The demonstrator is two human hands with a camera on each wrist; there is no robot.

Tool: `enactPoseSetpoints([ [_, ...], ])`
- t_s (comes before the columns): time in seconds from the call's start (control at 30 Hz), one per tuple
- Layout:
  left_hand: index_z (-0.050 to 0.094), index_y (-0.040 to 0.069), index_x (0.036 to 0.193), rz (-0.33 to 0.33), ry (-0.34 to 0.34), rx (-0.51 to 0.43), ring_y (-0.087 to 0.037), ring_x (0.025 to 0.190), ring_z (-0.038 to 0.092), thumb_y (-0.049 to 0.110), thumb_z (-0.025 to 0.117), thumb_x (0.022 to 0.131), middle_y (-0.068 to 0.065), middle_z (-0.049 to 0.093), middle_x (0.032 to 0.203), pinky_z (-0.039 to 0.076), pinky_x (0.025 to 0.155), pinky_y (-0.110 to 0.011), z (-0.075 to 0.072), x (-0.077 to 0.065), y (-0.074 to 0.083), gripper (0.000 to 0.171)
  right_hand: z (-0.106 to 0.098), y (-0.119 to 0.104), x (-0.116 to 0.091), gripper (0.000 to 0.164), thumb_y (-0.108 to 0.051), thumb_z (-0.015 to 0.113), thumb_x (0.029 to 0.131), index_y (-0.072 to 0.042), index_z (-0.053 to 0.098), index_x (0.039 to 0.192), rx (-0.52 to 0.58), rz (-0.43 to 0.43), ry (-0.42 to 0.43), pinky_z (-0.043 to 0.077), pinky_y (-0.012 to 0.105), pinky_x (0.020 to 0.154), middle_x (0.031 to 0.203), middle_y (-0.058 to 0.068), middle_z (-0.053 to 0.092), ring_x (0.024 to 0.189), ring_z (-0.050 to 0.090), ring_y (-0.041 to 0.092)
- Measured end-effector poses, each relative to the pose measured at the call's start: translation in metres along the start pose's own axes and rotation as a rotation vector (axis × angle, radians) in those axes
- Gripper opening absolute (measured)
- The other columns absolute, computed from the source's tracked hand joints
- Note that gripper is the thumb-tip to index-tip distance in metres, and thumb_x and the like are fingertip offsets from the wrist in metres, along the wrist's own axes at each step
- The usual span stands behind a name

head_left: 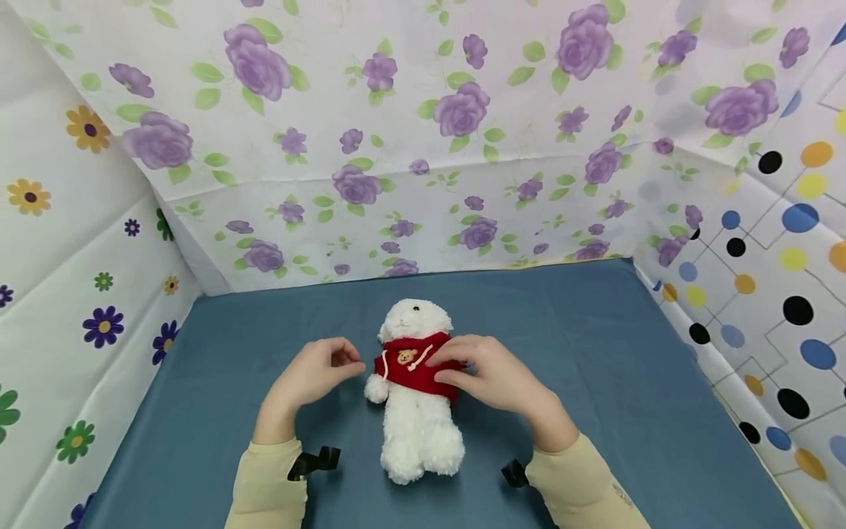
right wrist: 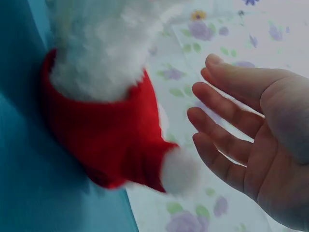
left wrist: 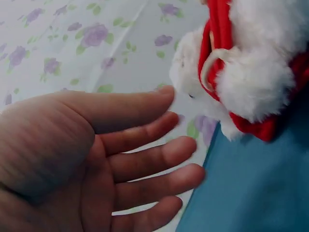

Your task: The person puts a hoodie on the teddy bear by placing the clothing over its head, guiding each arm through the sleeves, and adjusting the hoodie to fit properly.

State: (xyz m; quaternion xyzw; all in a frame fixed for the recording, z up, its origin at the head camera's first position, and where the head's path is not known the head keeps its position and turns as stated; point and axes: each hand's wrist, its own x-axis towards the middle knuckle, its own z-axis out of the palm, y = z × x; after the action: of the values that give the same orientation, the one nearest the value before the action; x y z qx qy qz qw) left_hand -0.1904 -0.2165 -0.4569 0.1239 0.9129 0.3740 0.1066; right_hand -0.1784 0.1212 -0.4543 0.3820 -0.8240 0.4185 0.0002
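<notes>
A white fluffy plush toy (head_left: 419,433) lies on its back, head toward the far side. It wears a red hoodie (head_left: 418,378) with a small bear-face patch and white drawstrings. My left hand (head_left: 317,373) is just left of the toy's arm, and in the left wrist view its loosely spread fingers (left wrist: 159,157) hold nothing. On the other side, my right hand (head_left: 492,375) overlaps the hoodie's right edge in the head view. The right wrist view shows a gap between its relaxed fingers (right wrist: 224,130) and the toy's sleeve (right wrist: 145,162); nothing is in its grasp.
The toy lies on a blue tabletop (head_left: 568,330). A white cloth with purple roses (head_left: 357,184) rises along the back edge. Flower-print cloth (head_left: 73,250) stands at the left and dotted cloth (head_left: 786,242) at the right. Black straps (head_left: 316,463) are on both wrists.
</notes>
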Motion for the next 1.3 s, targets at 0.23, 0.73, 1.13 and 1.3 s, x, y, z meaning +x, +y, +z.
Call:
enactPoseSetpoints([
  [0.23, 0.078, 0.012, 0.099, -0.010, -0.104, 0.006, -0.016, 0.079, 0.063, 0.021, 0.081, 0.098, 0.003, 0.070, 0.088, 0.054, 0.072, -0.038, 0.009, 0.004, -0.004, 0.010, 0.023, 0.005, 0.019, 0.023, -0.024, 0.077, 0.102, -0.018, 0.081, 0.124, -0.045, 0.024, -0.050, 0.056, 0.037, 0.100, 0.126, -0.009, 0.074, 0.118, 0.067, 0.009],
  [0.73, 0.070, 0.009, 0.138, 0.138, -0.206, -0.143, -0.023, 0.110, 0.065, 0.032, 0.080, 0.099, -0.003, 0.071, 0.126, 0.056, 0.090, -0.042, 0.029, 0.014, 0.001, 0.046, 0.036, 0.015, 0.019, 0.017, -0.020, 0.083, 0.097, -0.023, 0.081, 0.113, -0.227, 0.172, 0.051, 0.057, 0.034, 0.088, 0.112, -0.008, 0.073, 0.106, 0.065, 0.013],
  [1.13, 0.071, 0.012, 0.115, 0.096, -0.128, -0.184, -0.021, 0.091, 0.062, 0.032, 0.087, 0.091, 0.000, 0.068, 0.101, 0.053, 0.074, -0.038, 0.043, 0.021, 0.006, 0.035, 0.041, 0.024, 0.022, 0.021, -0.018, 0.077, 0.102, -0.016, 0.074, 0.123, -0.023, 0.157, 0.017, 0.057, 0.031, 0.083, 0.111, -0.007, 0.069, 0.094, 0.063, 0.007],
  [1.3, 0.068, 0.012, 0.091, 0.109, -0.042, -0.157, -0.021, 0.076, 0.057, 0.019, 0.086, 0.089, -0.001, 0.062, 0.089, 0.049, 0.066, -0.035, 0.051, 0.021, 0.011, 0.019, 0.045, 0.025, 0.021, 0.020, -0.018, 0.075, 0.103, -0.018, 0.075, 0.123, 0.010, 0.180, 0.010, 0.057, 0.033, 0.082, 0.113, -0.008, 0.069, 0.094, 0.064, 0.008],
])
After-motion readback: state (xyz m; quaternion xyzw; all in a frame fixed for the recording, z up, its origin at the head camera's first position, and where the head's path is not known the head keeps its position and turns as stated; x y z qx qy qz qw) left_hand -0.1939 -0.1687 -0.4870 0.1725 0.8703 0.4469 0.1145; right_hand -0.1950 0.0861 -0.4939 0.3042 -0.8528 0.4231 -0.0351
